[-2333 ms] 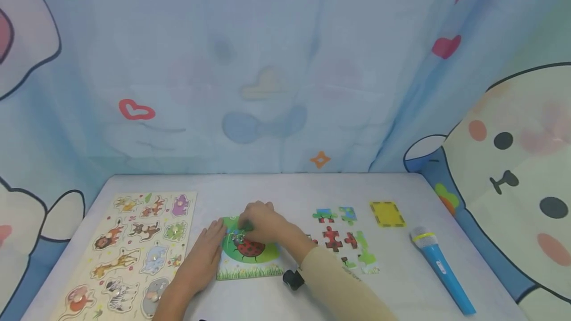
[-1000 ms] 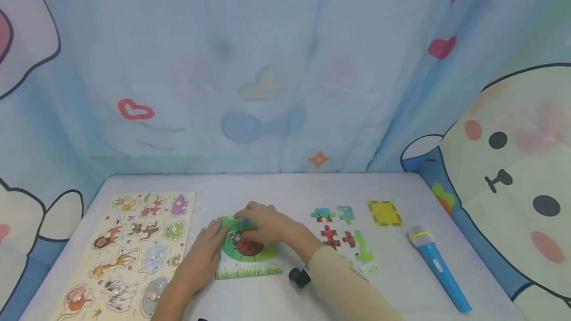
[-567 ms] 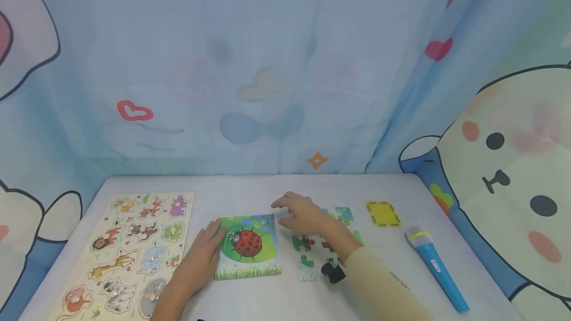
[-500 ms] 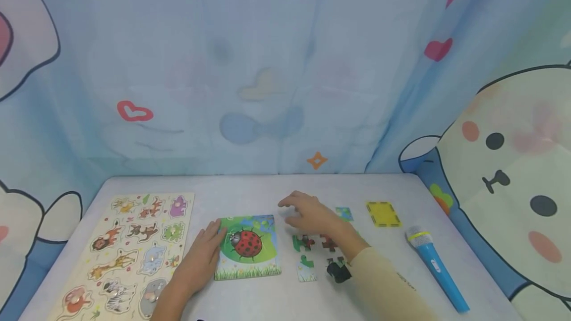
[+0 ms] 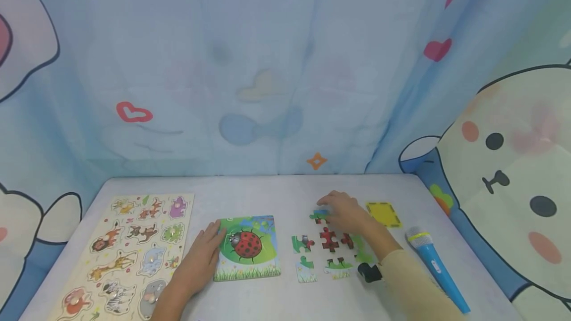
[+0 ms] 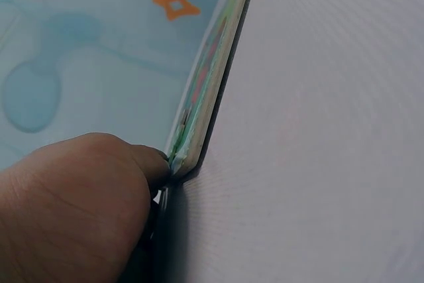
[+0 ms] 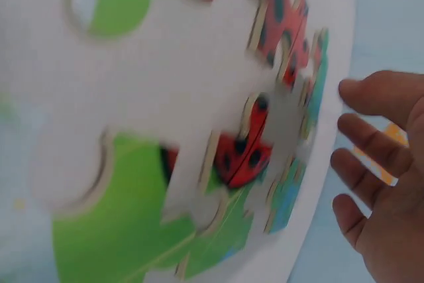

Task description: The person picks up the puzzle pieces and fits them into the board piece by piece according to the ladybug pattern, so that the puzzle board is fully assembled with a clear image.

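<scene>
In the head view my left hand (image 5: 202,256) lies along the left edge of a square ladybug puzzle board (image 5: 248,249), fingers straight and touching it. The left wrist view has my thumb (image 6: 142,164) at a corner of the board, whose edge (image 6: 215,91) runs upward from there. To the right, my right hand (image 5: 348,214) hovers over the far part of a group of loose ladybug jigsaw pieces (image 5: 329,239), covering some of them. Its fingers are spread and loosely bent, with nothing between them. Red and green jigsaw pieces (image 7: 242,157) lie beside those fingers in the right wrist view.
At the left lies a wooden peg puzzle (image 5: 100,212) with several animals. A yellow square (image 5: 383,214) sits beyond my right forearm, and a blue toy microphone (image 5: 439,266) is at the right. A printed curtain (image 5: 263,162) hangs behind the white table (image 5: 285,306).
My right hand was at the upper part of the ladybug board; it has come off and moved right over the loose pieces, uncovering the ladybug picture. My left hand has stayed at the board's edge.
</scene>
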A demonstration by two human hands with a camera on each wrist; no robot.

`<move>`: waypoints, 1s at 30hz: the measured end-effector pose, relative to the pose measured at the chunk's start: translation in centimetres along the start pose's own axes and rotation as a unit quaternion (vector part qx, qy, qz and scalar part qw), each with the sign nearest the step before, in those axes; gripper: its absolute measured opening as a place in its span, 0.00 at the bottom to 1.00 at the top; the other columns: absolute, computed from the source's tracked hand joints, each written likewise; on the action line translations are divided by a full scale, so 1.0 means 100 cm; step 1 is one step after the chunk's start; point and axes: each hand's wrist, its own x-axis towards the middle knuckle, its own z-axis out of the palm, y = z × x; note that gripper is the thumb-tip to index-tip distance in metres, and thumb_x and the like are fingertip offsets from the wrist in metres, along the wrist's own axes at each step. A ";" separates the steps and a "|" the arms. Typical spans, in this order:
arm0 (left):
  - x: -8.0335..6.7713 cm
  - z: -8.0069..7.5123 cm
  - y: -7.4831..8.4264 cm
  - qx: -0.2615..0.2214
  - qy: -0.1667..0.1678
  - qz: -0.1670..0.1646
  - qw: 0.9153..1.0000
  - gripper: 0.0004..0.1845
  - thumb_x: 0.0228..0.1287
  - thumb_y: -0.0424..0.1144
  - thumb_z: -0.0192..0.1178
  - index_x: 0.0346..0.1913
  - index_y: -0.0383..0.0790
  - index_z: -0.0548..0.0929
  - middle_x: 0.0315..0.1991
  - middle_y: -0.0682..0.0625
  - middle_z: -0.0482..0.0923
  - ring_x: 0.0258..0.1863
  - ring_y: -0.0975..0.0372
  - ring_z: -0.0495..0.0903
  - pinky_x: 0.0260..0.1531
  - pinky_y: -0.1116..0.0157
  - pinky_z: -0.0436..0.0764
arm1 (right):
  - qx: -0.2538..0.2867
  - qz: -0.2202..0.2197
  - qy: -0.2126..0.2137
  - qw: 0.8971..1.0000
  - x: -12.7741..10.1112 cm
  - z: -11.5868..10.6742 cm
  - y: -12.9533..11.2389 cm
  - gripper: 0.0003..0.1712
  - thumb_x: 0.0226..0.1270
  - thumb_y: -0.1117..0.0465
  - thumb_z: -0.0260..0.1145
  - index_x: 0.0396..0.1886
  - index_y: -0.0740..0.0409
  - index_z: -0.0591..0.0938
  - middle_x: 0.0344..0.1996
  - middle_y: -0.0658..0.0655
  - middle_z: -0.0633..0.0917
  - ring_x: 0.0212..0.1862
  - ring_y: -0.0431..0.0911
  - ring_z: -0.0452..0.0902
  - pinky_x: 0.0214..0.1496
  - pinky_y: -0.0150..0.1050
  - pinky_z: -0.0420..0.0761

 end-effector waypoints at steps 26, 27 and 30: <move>0.001 0.002 -0.003 0.001 0.007 0.005 1.000 0.23 0.71 0.30 0.50 0.68 0.31 0.69 0.74 0.39 0.56 0.74 0.49 0.53 0.73 0.52 0.49 | -0.024 0.016 -0.003 1.000 0.010 -0.006 -0.012 0.24 0.55 0.56 0.75 0.52 0.51 0.81 0.46 0.49 0.82 0.52 0.49 0.73 0.59 0.55 0.69; 0.001 0.002 -0.003 0.001 0.006 0.004 1.000 0.24 0.71 0.30 0.50 0.68 0.31 0.69 0.74 0.39 0.56 0.74 0.49 0.53 0.73 0.52 0.49 | -0.022 0.010 0.001 1.000 0.011 -0.006 -0.017 0.24 0.55 0.56 0.74 0.52 0.51 0.81 0.46 0.48 0.83 0.52 0.49 0.73 0.59 0.54 0.69; 0.000 0.002 -0.003 0.001 0.006 0.002 1.000 0.24 0.71 0.30 0.50 0.68 0.31 0.69 0.74 0.39 0.56 0.74 0.49 0.53 0.73 0.52 0.49 | -0.024 -0.030 0.020 0.999 0.013 -0.006 -0.031 0.22 0.57 0.56 0.74 0.52 0.53 0.82 0.44 0.48 0.84 0.50 0.49 0.74 0.57 0.54 0.69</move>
